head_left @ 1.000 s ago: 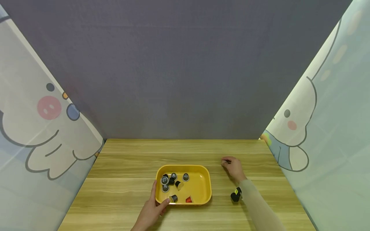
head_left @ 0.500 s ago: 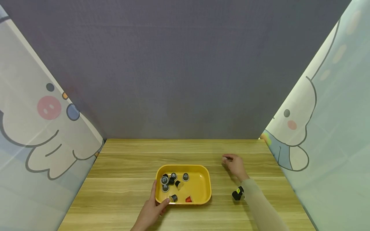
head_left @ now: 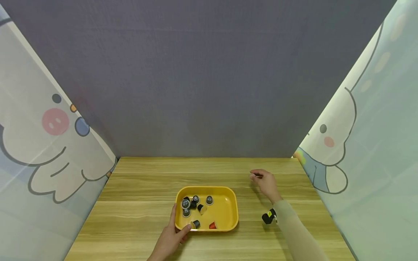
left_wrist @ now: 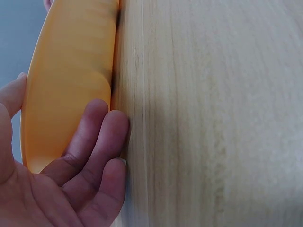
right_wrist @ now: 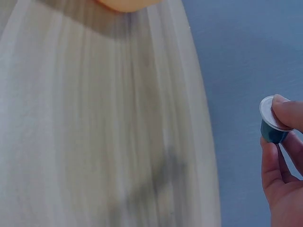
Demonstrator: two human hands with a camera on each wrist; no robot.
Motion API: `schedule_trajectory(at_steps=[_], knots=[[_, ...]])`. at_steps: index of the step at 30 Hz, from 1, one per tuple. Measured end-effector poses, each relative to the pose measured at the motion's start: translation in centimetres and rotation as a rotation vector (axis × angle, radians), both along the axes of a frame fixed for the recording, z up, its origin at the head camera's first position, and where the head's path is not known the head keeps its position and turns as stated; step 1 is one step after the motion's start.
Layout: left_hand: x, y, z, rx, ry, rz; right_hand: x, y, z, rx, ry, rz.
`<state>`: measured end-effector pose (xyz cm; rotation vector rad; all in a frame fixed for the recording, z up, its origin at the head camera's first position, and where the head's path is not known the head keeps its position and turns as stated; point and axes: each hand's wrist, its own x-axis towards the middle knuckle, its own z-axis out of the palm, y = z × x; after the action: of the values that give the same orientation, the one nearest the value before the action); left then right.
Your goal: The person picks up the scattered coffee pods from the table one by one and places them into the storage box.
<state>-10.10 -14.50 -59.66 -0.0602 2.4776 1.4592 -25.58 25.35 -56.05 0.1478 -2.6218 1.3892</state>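
Observation:
My left hand grips the front left corner of a yellow tray, its thumb over the rim. In the left wrist view the other fingers lie along the tray's outer wall. Off to the right of the tray, my right hand is raised over the table. Between its thumb and fingers it pinches a teal coffee capsule with a pale lid; the thumb presses on the lid. Inside the tray lie several dark capsules, mostly on the left, and a red capsule near the front wall.
The wooden table stretches around the tray. A grey wall rises behind it, and cartoon-print curtains flank both sides. A black wrist camera sits beside the right sleeve.
My right hand has shifted slightly away from me, toward the table's far edge, with the capsule still pinched. The left hand and tray have stayed nearly in place.

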Motion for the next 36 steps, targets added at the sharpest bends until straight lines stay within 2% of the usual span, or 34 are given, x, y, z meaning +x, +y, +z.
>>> schedule_trajectory(at_steps=[8,22,30,36], knots=[[0.0,-0.1,0.0,-0.017,0.008,0.003,-0.3,-1.0,1.5,-0.008,0.084,0.010],[-0.2,-0.2,-0.4,-0.013,-0.004,-0.003,-0.8,-4.0,3.4,-0.109,0.061,0.055],[-0.1,-0.1,-0.1,0.009,-0.009,0.005,-1.1,-6.1,4.3,-0.133,0.110,0.080],[-0.1,0.0,0.2,0.011,-0.006,0.005,-1.5,-7.6,4.7,-0.191,0.136,0.120]])
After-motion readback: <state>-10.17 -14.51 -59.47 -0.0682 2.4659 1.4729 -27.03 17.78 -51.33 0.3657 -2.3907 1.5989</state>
